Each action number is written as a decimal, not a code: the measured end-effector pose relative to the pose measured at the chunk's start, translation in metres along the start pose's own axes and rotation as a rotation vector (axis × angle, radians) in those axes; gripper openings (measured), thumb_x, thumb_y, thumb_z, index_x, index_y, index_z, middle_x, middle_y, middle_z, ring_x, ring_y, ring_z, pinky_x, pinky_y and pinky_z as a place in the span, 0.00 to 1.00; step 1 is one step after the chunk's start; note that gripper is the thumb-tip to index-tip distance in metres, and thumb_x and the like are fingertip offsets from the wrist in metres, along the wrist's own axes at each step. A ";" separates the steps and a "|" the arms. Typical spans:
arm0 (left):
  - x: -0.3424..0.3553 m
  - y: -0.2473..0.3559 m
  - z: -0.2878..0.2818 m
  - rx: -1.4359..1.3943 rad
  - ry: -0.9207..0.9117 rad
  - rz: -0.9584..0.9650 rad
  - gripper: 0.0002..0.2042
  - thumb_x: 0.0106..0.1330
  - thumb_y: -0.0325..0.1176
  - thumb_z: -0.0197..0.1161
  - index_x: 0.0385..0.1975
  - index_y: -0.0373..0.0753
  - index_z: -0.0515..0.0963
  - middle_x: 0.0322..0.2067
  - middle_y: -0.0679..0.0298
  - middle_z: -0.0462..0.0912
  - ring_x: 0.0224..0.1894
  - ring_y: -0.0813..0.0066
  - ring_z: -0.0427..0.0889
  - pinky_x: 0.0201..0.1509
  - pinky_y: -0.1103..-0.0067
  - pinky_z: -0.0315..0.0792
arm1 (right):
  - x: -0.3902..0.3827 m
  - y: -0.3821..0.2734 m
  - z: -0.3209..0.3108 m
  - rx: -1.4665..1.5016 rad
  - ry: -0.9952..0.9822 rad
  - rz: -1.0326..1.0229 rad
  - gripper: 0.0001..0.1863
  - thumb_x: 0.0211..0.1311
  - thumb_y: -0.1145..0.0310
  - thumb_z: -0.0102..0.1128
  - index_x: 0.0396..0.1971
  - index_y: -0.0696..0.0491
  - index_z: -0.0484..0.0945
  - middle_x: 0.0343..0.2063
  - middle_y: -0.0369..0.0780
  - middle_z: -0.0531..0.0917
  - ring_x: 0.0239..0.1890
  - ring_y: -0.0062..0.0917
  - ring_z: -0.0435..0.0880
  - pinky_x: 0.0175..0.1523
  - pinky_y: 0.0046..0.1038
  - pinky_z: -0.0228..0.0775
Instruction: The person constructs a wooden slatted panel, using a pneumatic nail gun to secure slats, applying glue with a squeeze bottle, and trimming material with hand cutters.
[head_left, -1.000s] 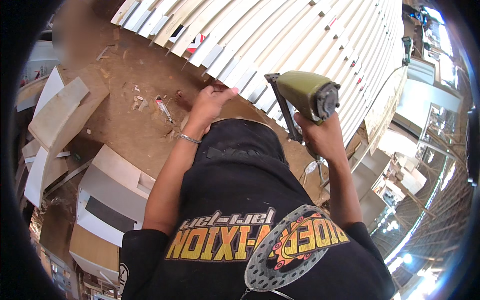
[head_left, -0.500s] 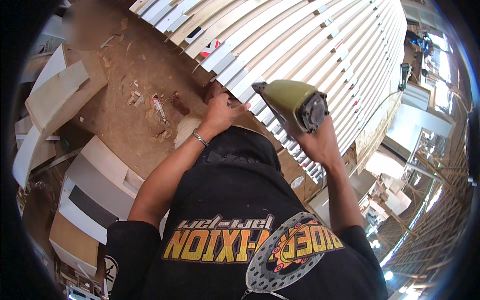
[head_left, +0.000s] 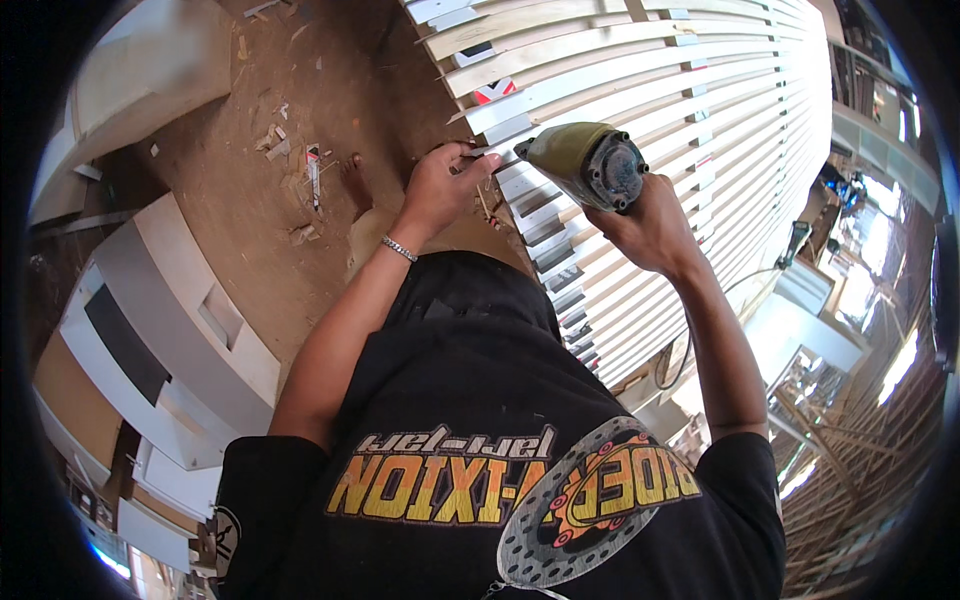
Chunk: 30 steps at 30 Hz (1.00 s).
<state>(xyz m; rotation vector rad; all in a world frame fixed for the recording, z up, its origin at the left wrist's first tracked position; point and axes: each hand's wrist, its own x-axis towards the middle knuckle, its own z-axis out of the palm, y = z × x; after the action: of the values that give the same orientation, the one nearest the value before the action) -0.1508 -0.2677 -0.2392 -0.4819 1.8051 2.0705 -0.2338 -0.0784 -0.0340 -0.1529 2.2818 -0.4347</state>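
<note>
head view: a white and grey panelled piece (head_left: pixel 165 290) lies at the left, well apart from the hands.
floor: pale offcuts (head_left: pixel 278 145) and a slim white-and-red piece (head_left: pixel 313 175) lie on the brown floor (head_left: pixel 330 60), near a bare foot (head_left: pixel 357 185).
left hand: the left hand (head_left: pixel 440 190), a chain bracelet (head_left: pixel 400 248) at its wrist, has thumb and curled fingers a narrow gap apart at a slat end; i cannot tell whether they grip it.
slats: the pale slats (head_left: pixel 600 85) lie side by side, their near ends before the person, the rows running off to the upper right.
nail gun: what looks like an olive-green nail gun (head_left: pixel 575 150) is above the slats, its nose toward the left hand.
right hand: the right hand (head_left: pixel 650 230) is closed around the gun's grip.
step: probably placing the nose at a slat end.
next move: seems to call for a steady slat and left fingers clear of the nose.
</note>
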 end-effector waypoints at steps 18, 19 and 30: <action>0.001 -0.037 -0.019 -0.149 -0.060 -0.084 0.23 0.64 0.52 0.72 0.39 0.34 0.82 0.34 0.61 0.87 0.37 0.80 0.83 0.44 0.80 0.75 | 0.027 0.010 -0.010 -0.294 -0.087 -0.201 0.13 0.47 0.68 0.70 0.33 0.59 0.83 0.24 0.48 0.87 0.26 0.37 0.88 0.34 0.34 0.80; -0.001 -0.043 -0.028 -0.178 -0.066 -0.122 0.22 0.64 0.51 0.72 0.39 0.35 0.82 0.35 0.61 0.88 0.38 0.81 0.83 0.44 0.80 0.75 | 0.029 0.012 -0.011 -0.293 -0.094 -0.204 0.13 0.47 0.68 0.70 0.32 0.59 0.83 0.24 0.48 0.87 0.26 0.37 0.88 0.34 0.34 0.79; -0.050 -0.116 -0.115 -0.058 0.220 -0.445 0.29 0.69 0.62 0.60 0.43 0.36 0.80 0.36 0.64 0.86 0.42 0.79 0.79 0.53 0.80 0.69 | 0.034 -0.006 -0.012 -0.341 -0.132 -0.265 0.14 0.42 0.70 0.69 0.32 0.57 0.81 0.22 0.47 0.85 0.25 0.40 0.87 0.33 0.35 0.76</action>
<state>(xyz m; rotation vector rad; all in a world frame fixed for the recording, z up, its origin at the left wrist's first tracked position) -0.0491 -0.3690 -0.3313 -1.0575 1.5683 1.8157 -0.2660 -0.0888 -0.0479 -0.6421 2.1951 -0.1581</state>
